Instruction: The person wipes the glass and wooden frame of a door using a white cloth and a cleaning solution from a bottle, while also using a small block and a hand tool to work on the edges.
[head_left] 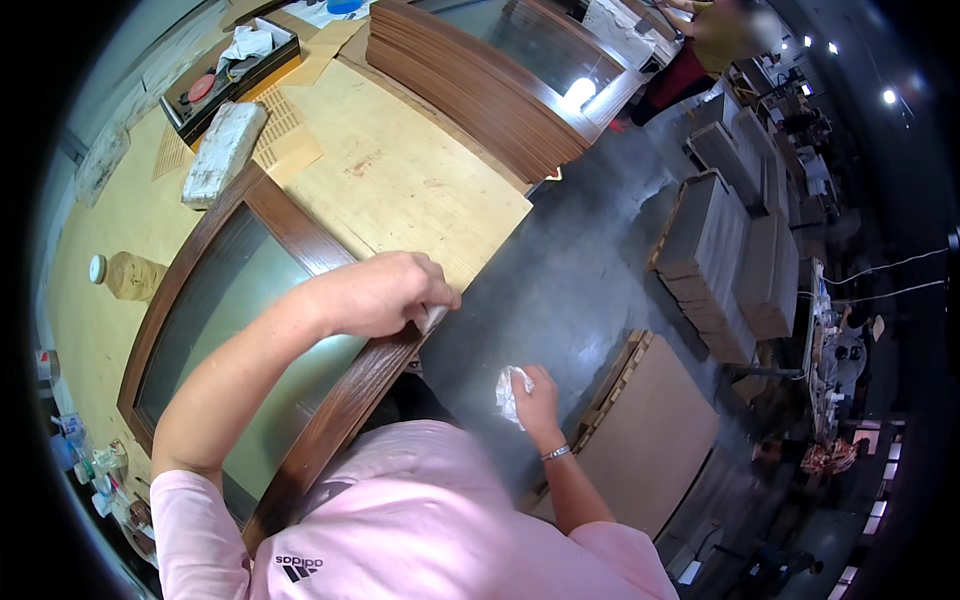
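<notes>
A brown wood-grain door panel (pixel 343 412) with a curved far-left edge and a glass pane (pixel 250 290) lies on the worktable in front of me. My left hand (pixel 395 291) is closed at the panel's right corner, fingers bent down against the frame. Between its fingertips and the wood shows a small pale folded piece (pixel 432 318), whose material I cannot make out. Off the table edge, to the right of the panel, my right hand (pixel 538 400) grips a crumpled white cloth or paper (pixel 511 394) in the air.
Similar panels stand in a stack (pixel 480 90) at the table's far end. A wrapped block (pixel 224 155), an open box (pixel 240 80) and a capped bottle (pixel 130 275) sit on the left. Flat boards (pixel 650 430) and stacked boxes (pixel 705 260) occupy the floor at right. Another person (pixel 690 65) stands beyond.
</notes>
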